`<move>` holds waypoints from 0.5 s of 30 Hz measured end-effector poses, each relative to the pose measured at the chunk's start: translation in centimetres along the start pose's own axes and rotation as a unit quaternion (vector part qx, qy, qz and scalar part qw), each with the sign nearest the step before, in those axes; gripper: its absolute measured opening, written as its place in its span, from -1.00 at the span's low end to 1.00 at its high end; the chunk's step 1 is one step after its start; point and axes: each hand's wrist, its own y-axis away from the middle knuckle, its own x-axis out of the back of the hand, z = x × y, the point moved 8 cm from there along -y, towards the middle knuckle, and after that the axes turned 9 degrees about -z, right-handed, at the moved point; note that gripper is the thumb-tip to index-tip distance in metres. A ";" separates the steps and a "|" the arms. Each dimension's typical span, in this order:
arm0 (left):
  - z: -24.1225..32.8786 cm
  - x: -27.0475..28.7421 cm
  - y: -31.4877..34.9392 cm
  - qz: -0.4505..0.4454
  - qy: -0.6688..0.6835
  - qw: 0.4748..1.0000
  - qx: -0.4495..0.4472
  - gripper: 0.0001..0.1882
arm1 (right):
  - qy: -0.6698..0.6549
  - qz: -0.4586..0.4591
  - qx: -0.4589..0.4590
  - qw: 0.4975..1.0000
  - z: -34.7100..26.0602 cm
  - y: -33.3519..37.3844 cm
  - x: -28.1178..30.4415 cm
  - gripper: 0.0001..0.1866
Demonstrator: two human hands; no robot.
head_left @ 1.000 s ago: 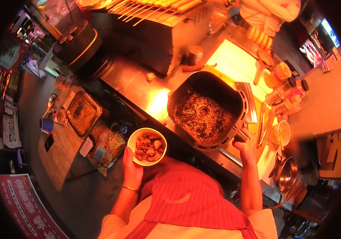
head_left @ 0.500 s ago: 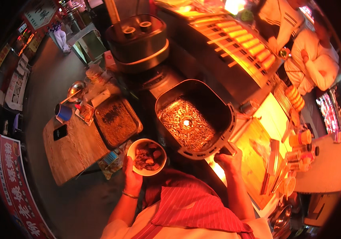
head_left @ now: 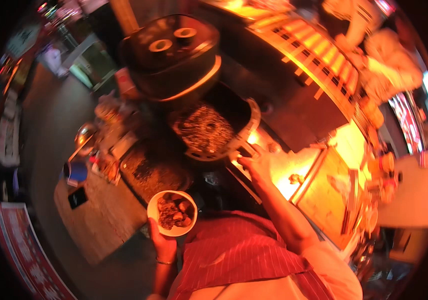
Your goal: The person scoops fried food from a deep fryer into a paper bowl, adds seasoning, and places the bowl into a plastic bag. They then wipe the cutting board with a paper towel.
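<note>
My left hand [head_left: 163, 244] is closed round the side of a white bowl [head_left: 152, 209] that holds dark, browned chunks of food [head_left: 175, 211]. In my right hand [head_left: 256, 164] is the handle of a black air fryer basket [head_left: 246, 125], gripped at its near end. Small dark bits [head_left: 206, 127] cover the basket's bottom. Its far edge lies under the front of a black air fryer [head_left: 171, 75] with two round knobs on top, and I cannot tell how far inside it sits. The bowl is apart from the basket, at its lower left.
A dark baking tray [head_left: 149, 172] lies on a wooden table [head_left: 101, 215] at left, beside a blue cup [head_left: 77, 171] and a phone [head_left: 77, 197]. To the right are a lit cutting board [head_left: 326, 195] and several jars. Skewers [head_left: 314, 50] rest on a grill at upper right, with people behind it.
My right hand has pushed the basket forward and left, up to the air fryer. My left hand with the bowl appears slightly lower and more to the left.
</note>
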 end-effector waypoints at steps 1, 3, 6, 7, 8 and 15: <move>0.0 -0.4 -0.3 -0.025 0.000 1.000 0.012 -0.41 | -0.029 0.009 -0.001 1.000 0.3 -0.4 -0.6 -0.49; 0.7 -1.7 -0.9 -0.046 -0.004 0.998 0.032 -0.37 | 0.013 0.027 0.038 0.999 1.4 -2.3 -1.4 -0.45; 0.7 -1.3 -1.8 -0.036 -0.011 0.998 0.057 -0.34 | -0.051 0.013 0.038 0.998 3.0 -4.3 -3.1 -0.50; 0.8 -1.6 -2.0 -0.044 -0.015 0.997 0.065 -0.33 | -0.031 0.028 0.060 0.997 3.2 -5.1 -3.3 -0.49; 0.6 -1.7 -2.2 -0.056 -0.014 0.996 0.067 -0.32 | -0.008 0.040 0.089 0.995 3.9 -6.1 -3.6 -0.49; 0.2 -2.8 -2.5 -0.029 -0.004 0.993 0.116 -0.28 | 0.077 0.066 0.093 0.990 0.7 -9.4 -6.0 -0.56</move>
